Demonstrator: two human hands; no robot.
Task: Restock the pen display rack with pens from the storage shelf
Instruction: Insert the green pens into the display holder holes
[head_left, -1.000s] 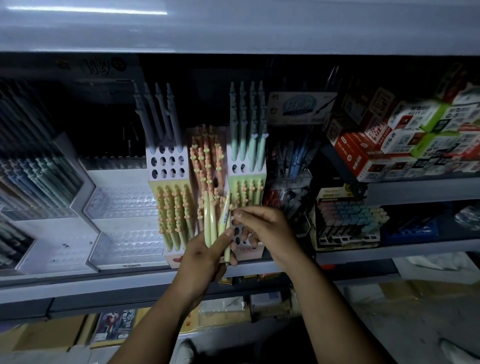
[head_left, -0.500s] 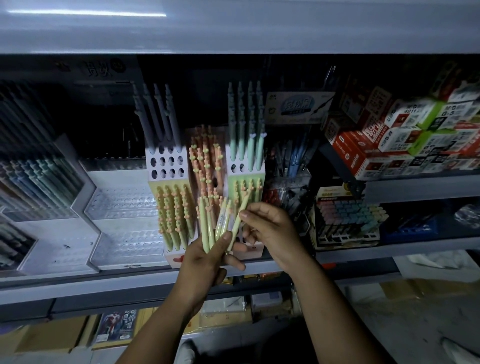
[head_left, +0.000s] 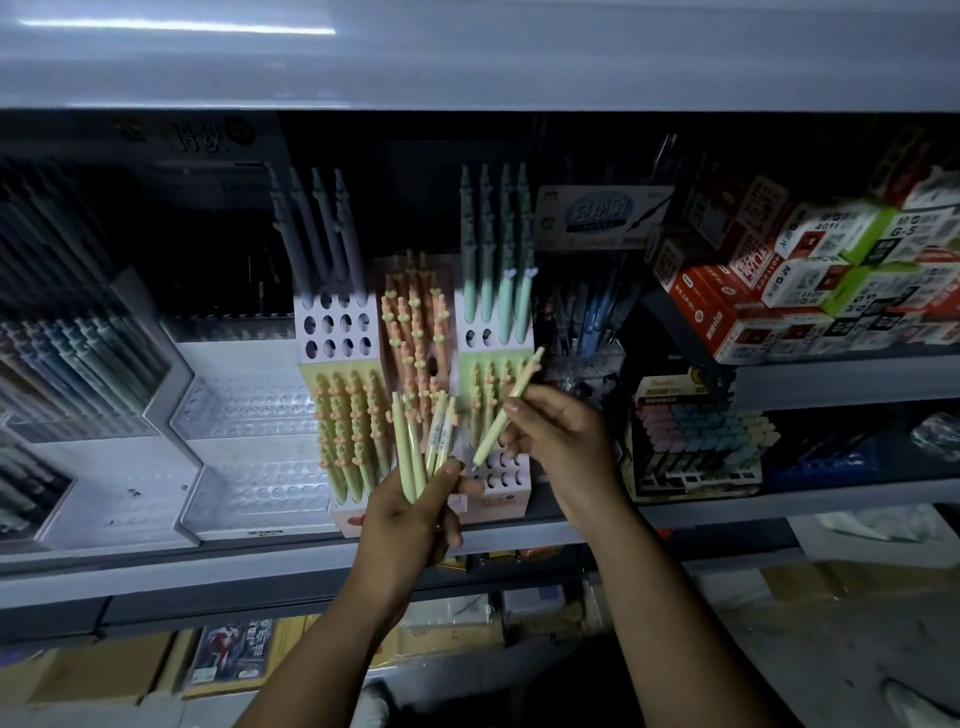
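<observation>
One pen (head_left: 506, 410) pinched by right hand (head_left: 561, 441); left hand (head_left: 410, 514) grips a bunch (head_left: 415, 447).
Looks light, stiff, slippy; hold its middle.

The right hand (head_left: 561, 441) pinches one pale green plastic pen (head_left: 506, 410), slanted with its clip end up-right and its tip down-left. Just left of it, the left hand (head_left: 410, 525) grips a fanned bundle of matching pale green pens (head_left: 415, 452), standing upright. Directly beyond both hands stands the stepped pastel cardboard pen display rack (head_left: 337, 332), its round holes partly filled.
</observation>
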